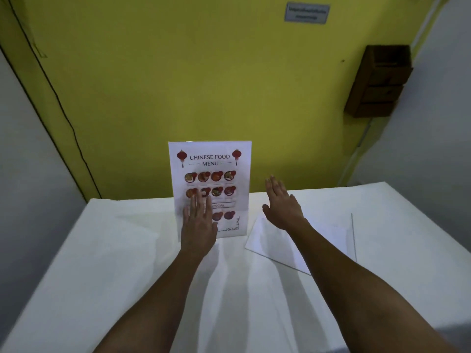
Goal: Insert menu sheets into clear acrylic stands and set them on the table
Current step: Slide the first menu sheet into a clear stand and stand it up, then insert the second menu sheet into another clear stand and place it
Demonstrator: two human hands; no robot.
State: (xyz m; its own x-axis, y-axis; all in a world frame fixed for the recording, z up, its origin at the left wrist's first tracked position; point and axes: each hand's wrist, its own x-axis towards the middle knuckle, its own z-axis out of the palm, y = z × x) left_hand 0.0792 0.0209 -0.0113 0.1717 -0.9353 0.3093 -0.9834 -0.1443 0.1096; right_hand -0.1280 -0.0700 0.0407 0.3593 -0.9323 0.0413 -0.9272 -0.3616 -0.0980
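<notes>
— Where is the menu?
— The white printed menu sheet headed "Chinese Food Menu" [210,174] stands upright in a clear acrylic stand [243,225] near the far edge of the white-covered surface [102,250], before a yellow wall [204,72].
— And the hands?
— The left hand [198,225] is spread flat, fingers extended, in front of the sheet's lower left; whether it touches is unclear. The right hand [283,207] hovers open, holding nothing, above a second clear acrylic stand lying flat [328,240].

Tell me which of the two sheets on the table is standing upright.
The printed Chinese food menu, standing near the table's far edge behind the left hand. The other sheet is blank white and lies flat below the right hand.
</notes>
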